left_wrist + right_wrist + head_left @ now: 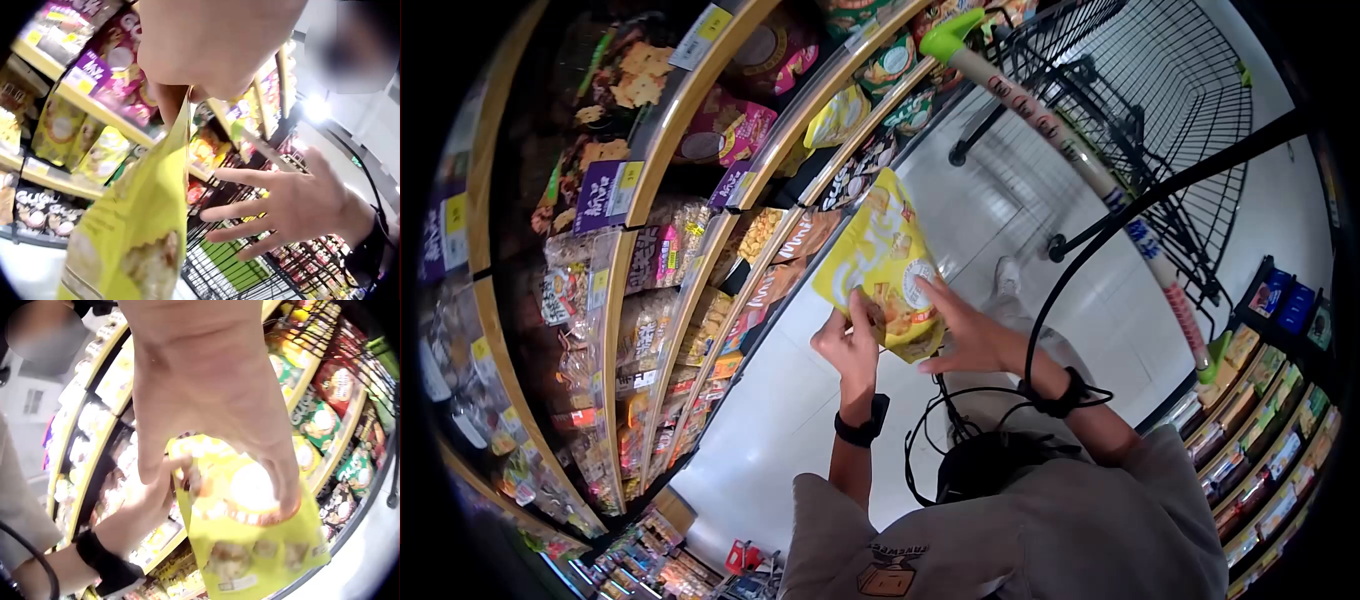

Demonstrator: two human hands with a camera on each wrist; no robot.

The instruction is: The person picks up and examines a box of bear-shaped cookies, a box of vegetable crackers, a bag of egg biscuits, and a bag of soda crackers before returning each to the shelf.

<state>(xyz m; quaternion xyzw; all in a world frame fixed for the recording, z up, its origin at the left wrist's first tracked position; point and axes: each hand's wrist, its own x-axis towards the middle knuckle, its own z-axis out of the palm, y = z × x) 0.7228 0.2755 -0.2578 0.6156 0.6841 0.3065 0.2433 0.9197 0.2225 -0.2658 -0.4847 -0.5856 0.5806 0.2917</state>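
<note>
A yellow snack bag (890, 265) is held in front of the body, tilted. My left hand (848, 345) pinches its edge; in the left wrist view the bag (134, 231) hangs below the left hand (212, 50), its edge between thumb and fingers. On the bag's other side is my right hand (980, 335), fingers spread and extended. The left wrist view shows that right hand (294, 203) with its palm visible. In the right wrist view its fingers lie over the bag (250, 550); whether they touch it I cannot tell.
Shelves (685, 110) packed with snack bags curve along the left. A wire shopping cart (1190, 110) with a green-ended handle (1045, 125) stands at the upper right. Pale floor tiles (770, 430) lie beneath. More stocked shelves (1260, 440) line the right edge. Black cables hang near the right arm.
</note>
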